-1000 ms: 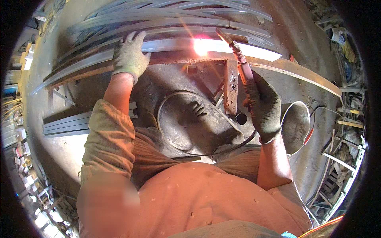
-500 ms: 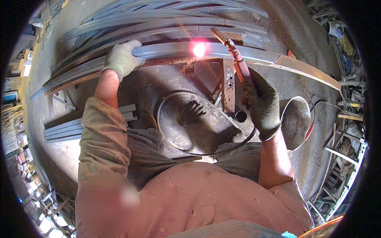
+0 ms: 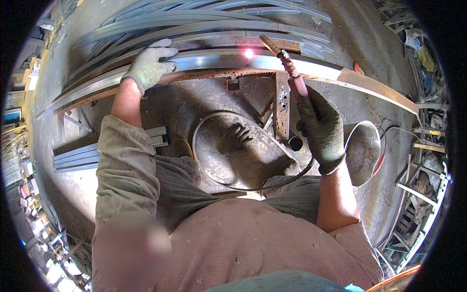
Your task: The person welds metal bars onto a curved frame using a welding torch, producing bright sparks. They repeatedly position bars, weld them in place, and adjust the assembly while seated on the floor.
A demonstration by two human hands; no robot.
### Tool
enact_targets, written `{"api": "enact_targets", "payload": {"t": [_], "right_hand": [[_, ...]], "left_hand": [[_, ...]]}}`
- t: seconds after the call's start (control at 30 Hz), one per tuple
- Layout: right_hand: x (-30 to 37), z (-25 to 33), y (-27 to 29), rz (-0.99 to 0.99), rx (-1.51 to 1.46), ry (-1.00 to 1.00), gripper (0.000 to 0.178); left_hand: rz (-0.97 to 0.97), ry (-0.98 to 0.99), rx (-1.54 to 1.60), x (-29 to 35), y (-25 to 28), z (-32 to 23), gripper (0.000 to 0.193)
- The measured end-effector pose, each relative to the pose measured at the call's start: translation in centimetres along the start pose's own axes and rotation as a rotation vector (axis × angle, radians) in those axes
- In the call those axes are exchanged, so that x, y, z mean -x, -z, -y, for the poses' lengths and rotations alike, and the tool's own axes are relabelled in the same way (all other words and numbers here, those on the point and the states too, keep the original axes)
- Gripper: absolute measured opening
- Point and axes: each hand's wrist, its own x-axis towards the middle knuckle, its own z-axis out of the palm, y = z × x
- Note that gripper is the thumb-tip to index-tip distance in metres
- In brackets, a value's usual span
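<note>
My right hand [image 3: 322,130], in a dark work glove, is wrapped around a welding torch [image 3: 293,80]. The torch's brass-coloured nozzle [image 3: 270,45] points up and left, a little right of a small glowing pink-white spot [image 3: 249,52] on a bright steel bar [image 3: 214,59]. My left hand [image 3: 150,66], in a pale glove, lies by the left part of this bar with its fingers stretched out and apart. Under the bar runs a rusty steel beam [image 3: 204,75], and a rusty upright with holes [image 3: 281,109] joins it near the middle.
Several long steel bars [image 3: 194,22] lie beyond the workpiece. A loop of cable [image 3: 219,184] and a spare dark glove [image 3: 235,139] are on the floor before me. A metal bucket [image 3: 364,153] stands right of my right hand; cut grey tubes [image 3: 78,159] lie at left.
The large red-pink glare on the bar has shrunk to a small spot. My left hand has loosened, its fingers spreading and shifting slightly left. The torch has barely moved.
</note>
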Motion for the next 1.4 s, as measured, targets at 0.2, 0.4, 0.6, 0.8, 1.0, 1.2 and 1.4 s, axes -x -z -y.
{"api": "enact_targets", "payload": {"t": [0.2,0.4,0.6,0.8,1.0,1.2,1.4], "right_hand": [[0.0,-0.7,0.0,-0.008,0.017,0.021,0.037],[0.3,-0.5,-0.1,0.021,0.022,0.016,0.027],[0.4,-0.2,-0.3,0.038,0.053,0.06,0.024],[0.8,0.1,-0.1,0.061,0.143,-0.028,0.024],[1.1,0.1,0.0,0.071,0.144,-0.029,0.027],[1.0,0.0,-0.2,0.061,0.1,-0.011,0.027],[0.9,0.1,-0.4,0.062,0.109,-0.018,0.025]], "left_hand": [[-0.107,-0.008,0.098,0.0,-0.7,1.0,0.039],[-0.182,0.002,-0.088,0.0,-0.3,-0.4,0.033],[-0.201,0.099,-0.308,0.5,0.3,-4.6,0.03],[-0.244,0.129,-0.478,0.4,-0.3,-7.3,0.035],[-0.091,0.307,-0.407,0.2,0.3,-7.3,0.047],[-0.047,0.213,-0.422,1.3,-0.3,-6.8,0.056],[-0.196,0.045,-0.678,1.4,-2.1,-4.6,0.061]]}}
